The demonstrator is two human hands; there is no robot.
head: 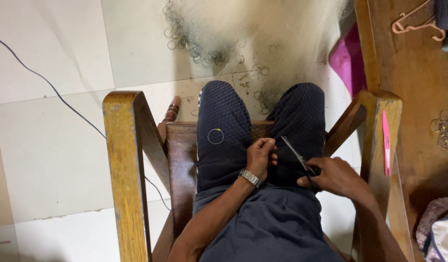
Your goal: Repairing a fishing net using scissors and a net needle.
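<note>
Seated in the wooden chair (127, 160), the fishing net (262, 43) draped over your knees from 12 o'clock, your left hand (260, 157) pinches its mesh while your right hand (336, 177), at 3 o'clock, has its grip closed on the scissors (297, 157).

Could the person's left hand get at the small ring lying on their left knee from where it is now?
Probably yes. The left hand pinches the fine net on the lap, and the ring lies just beside it on the left knee, with nothing in between. It would have to let go of the net.
</note>
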